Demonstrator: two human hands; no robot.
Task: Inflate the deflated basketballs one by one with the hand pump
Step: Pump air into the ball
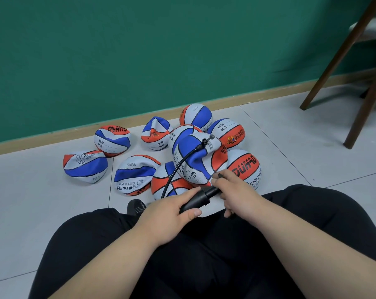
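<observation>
Pump (196, 199) — inside left grip (169, 214), right grip (234, 190)

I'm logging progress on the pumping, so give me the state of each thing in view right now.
Hand pump, held over the lap.
Left hand, grips its barrel.
Right hand, grips its handle.
Top ball, dented, not yet round.
Hose, curves up to the top ball.
Far-left ball, collapsed.
Right-hand ball, round.

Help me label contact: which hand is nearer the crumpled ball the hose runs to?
Right. The right hand grips the pump handle right at that ball's lower edge; the left hand holds the pump barrel further back, toward the lap.
</observation>
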